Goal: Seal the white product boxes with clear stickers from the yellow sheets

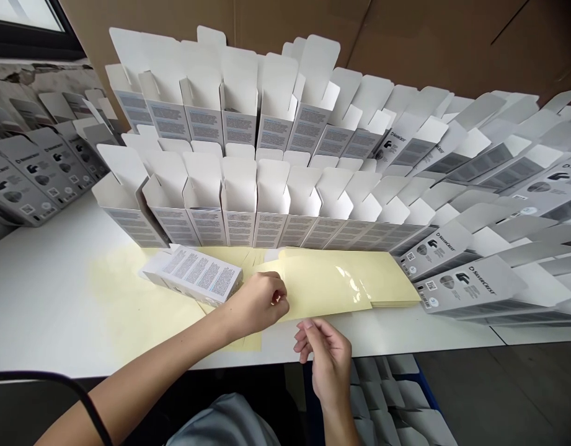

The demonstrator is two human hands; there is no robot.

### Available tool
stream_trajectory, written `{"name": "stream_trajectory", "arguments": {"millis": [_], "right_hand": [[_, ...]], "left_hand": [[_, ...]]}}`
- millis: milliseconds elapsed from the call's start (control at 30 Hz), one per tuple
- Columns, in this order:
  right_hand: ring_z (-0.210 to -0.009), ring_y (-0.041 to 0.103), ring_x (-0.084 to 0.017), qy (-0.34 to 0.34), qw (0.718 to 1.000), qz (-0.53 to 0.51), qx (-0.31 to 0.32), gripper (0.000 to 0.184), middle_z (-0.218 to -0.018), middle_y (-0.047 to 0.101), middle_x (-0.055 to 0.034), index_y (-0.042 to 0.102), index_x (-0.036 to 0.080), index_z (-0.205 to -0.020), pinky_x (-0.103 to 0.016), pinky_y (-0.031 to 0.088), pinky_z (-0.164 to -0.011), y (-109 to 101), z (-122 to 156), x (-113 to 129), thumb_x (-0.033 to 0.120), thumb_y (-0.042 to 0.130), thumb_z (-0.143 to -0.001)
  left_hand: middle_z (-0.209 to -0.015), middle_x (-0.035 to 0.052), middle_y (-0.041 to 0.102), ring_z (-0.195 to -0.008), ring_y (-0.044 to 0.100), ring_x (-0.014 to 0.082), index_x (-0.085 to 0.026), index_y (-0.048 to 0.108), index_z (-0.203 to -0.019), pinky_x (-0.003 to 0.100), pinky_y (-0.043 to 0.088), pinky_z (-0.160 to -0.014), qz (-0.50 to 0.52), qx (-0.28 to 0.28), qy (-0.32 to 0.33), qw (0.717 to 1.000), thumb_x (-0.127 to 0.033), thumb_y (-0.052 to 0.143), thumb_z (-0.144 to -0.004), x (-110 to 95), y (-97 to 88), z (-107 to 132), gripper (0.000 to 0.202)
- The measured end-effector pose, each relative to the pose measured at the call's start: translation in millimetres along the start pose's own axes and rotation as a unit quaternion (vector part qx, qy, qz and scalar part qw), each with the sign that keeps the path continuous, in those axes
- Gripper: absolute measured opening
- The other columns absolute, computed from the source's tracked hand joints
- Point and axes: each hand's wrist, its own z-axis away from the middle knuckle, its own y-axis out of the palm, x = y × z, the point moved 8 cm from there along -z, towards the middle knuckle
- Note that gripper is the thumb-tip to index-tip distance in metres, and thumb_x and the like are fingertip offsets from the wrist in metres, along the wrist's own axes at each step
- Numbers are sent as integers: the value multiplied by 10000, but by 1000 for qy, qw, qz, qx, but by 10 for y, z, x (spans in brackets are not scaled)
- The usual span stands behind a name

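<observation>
My left hand point(261, 301) is closed, thumb against curled fingers, over the left end of a stack of glossy yellow sheets point(327, 282). Whatever it may pinch is too small or clear to make out. Just in front of the stack, near the table edge, my right hand point(326, 354) has its fingers curled with thumb and forefinger together; I cannot make out anything between them. A closed grey-white printed carton point(194, 272) lies on its side left of my left hand, on more yellow sheets point(127, 303).
Rows of upright cartons with raised flaps point(271, 198) line the back of the white table point(57, 310). More cartons stand at the right point(471, 285) and far left point(29, 179). Below the edge, a blue crate point(424, 387) holds several cartons. A black cable point(57, 376) crosses the lower left.
</observation>
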Motion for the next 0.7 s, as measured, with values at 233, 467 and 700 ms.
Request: {"name": "stream_trajectory", "arguments": {"millis": [233, 467, 700], "right_hand": [[-444, 538, -98, 71, 990, -110, 53, 379, -567, 581, -9, 675, 145, -693, -179, 348, -369, 200, -95, 10, 512, 717, -777], [-405, 472, -84, 87, 982, -134, 99, 365, -495, 525, 19, 619, 161, -637, -171, 276, -344, 392, -177, 42, 492, 739, -731], [-428, 407, -62, 48, 987, -58, 140, 322, -543, 531, 13, 637, 155, -652, -175, 205, -359, 405, -259, 61, 443, 743, -749]], "left_hand": [[-768, 70, 621, -693, 565, 160, -140, 599, -762, 287, 500, -624, -242, -200, 279, 908, -42, 497, -884, -460, -123, 411, 186], [-895, 134, 664, -767, 597, 199, -107, 625, -805, 322, 498, -598, -316, -196, 418, 829, -12, 498, -858, -570, -51, 728, 168], [-964, 120, 726, -927, 669, 247, -115, 649, -1031, 377, 541, -778, -329, -287, 337, 834, -131, 689, -792, -247, -313, 949, 243]]}}
